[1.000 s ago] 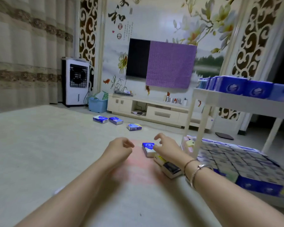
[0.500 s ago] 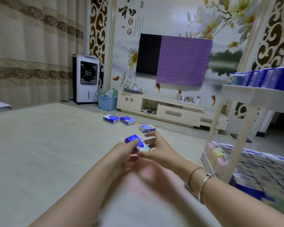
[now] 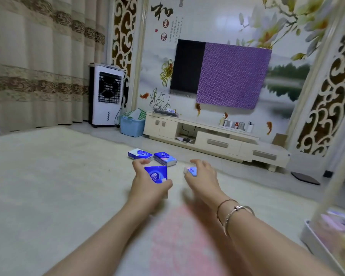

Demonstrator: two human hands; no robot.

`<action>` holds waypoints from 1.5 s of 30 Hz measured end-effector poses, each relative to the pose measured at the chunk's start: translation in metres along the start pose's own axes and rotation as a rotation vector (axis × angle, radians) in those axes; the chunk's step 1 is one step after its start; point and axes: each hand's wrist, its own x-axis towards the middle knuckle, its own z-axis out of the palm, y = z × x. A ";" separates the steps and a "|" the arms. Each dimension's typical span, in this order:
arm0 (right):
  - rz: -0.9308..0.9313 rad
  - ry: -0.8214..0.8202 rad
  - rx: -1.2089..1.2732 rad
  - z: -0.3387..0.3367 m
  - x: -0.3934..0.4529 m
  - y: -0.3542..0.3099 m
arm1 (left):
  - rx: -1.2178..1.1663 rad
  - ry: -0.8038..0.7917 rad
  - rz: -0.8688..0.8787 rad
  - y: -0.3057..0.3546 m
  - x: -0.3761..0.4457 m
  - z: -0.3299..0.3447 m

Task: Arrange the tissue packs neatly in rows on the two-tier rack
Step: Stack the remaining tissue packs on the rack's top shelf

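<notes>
Both hands: left [image 3: 147, 182] grips one tissue pack [image 3: 156, 174], right [image 3: 200, 174] seemingly covers another [image 3: 191, 171].

Floor mat [image 3: 48, 176]: two tissue packs [image 3: 140, 153] lying.

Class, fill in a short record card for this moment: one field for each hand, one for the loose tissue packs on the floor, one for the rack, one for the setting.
left hand: the left hand grips a blue tissue pack
right hand: the right hand closes on a second tissue pack, mostly hidden by the fingers
loose packs: two floor packs lie side by side beyond the hands
rack: the white rack shows blurred at the right edge
setting: a TV cabinet stands against the far wall
</notes>
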 end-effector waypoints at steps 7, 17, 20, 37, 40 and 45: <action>0.093 0.077 -0.099 0.037 0.054 0.013 | -0.263 0.244 0.107 -0.012 0.027 -0.013; 0.041 -0.040 -0.139 0.086 0.095 -0.051 | -0.144 0.344 0.110 -0.033 0.060 -0.061; 0.014 -0.034 -0.125 0.098 0.100 -0.047 | -0.116 0.292 0.130 -0.037 0.060 -0.061; -0.127 -0.628 1.106 0.085 0.041 -0.108 | -0.194 0.256 0.185 -0.037 0.061 -0.066; -0.130 -0.768 1.267 0.083 0.038 -0.113 | -0.278 0.262 0.175 -0.039 0.063 -0.068; -0.138 -0.676 1.178 0.089 0.038 -0.116 | -0.318 0.400 0.118 -0.040 0.065 -0.077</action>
